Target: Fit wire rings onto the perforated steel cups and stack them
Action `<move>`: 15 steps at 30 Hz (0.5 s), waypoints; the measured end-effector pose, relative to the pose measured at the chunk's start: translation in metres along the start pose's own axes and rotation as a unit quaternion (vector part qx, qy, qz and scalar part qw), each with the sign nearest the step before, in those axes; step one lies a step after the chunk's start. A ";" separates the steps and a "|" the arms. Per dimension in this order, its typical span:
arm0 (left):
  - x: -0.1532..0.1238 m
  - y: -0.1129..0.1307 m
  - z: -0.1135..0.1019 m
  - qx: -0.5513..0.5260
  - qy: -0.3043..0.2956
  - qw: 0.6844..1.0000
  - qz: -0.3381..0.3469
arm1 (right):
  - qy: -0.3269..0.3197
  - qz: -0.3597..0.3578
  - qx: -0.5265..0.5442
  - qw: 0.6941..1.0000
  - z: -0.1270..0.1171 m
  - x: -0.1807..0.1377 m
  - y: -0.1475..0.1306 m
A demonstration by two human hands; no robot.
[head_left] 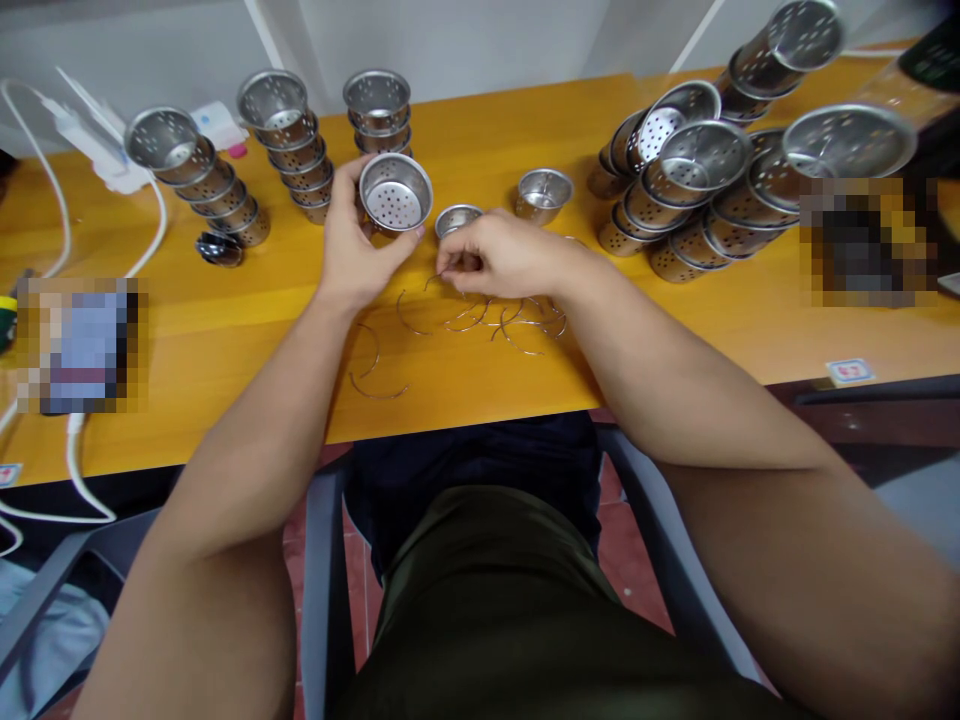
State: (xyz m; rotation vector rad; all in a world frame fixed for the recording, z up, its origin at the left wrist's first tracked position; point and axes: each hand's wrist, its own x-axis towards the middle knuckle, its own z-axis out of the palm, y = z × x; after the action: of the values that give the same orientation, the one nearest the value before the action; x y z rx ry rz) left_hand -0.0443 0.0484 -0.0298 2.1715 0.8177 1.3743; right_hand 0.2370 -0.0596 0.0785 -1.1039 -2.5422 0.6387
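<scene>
Yellow table (465, 380): beneath perforated cup (396, 200) | cup stacks (697, 165): left and right of it | left hand (357, 252): thumb and fingers spread around it | right hand (504, 255): just right of it, fingertips pressed together, grip on wire unclear | curved wires (517, 322): wearer's side of it

left hand (354, 248): cupped, thumb spread | right hand (504, 255): pinched | forearms (266, 415): angled inward
</scene>
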 end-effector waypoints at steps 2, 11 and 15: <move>0.000 0.004 -0.001 0.006 -0.002 1.000 -0.002 | 0.009 -0.003 0.023 1.000 -0.001 -0.001 -0.004; 0.005 -0.006 0.003 -0.054 0.033 0.998 0.003 | 0.147 0.051 0.074 0.985 0.007 -0.005 -0.013; 0.007 0.007 -0.004 -0.061 -0.021 0.998 -0.027 | 0.209 0.079 0.066 0.972 0.008 -0.002 -0.011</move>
State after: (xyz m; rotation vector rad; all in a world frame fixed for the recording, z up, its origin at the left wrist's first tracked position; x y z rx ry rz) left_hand -0.0437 0.0480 -0.0193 2.0634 0.7513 1.3116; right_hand 0.2280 -0.0697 0.0766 -1.2511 -2.0424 0.5367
